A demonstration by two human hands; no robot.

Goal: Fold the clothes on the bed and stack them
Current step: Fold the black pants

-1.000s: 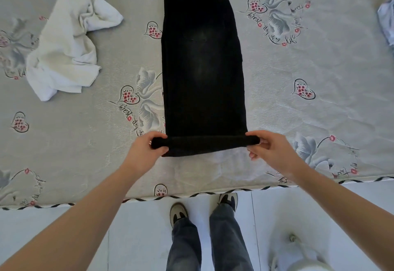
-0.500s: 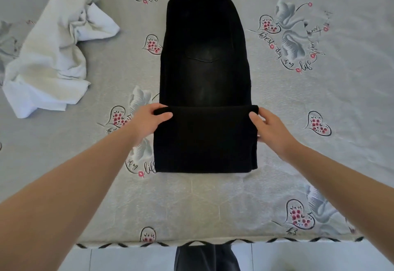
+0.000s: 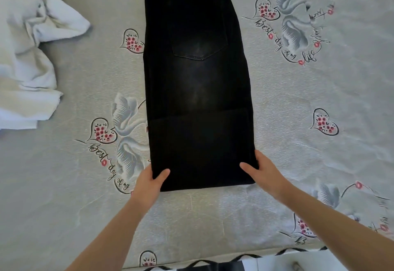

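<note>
— Any writing legible?

— Yes: "Best day of my life" in black script on the bed (image 3: 298, 110) cover, beside printed swans and red-flowered hearts. Readable twice, once toward the near left edge, once toward the far right. No brand or label readable on the clothes.

— Count of garments?

— Two. One pair of black jeans (image 3: 198, 83), lying lengthwise down the middle of the bed, waist toward the far edge, one back pocket facing up. Lower part doubled over onto itself, fold line at the near end, upper edge of the flap crossing below the pocket. One crumpled white garment (image 3: 27, 57), unfolded, at the far left edge, well apart from the jeans.

— Hands?

— Two, bare. Left hand (image 3: 149, 182) on the near left corner of the folded jeans, thumb on top, fingers tucked beneath: grip pinched on the cloth. Right hand (image 3: 265, 171) on the near right corner likewise, thumb lying over the top, fingers hidden along the side edge, grip clamped on the jeans.

— Hearts countable?

— Six in view, some only partly.
</note>
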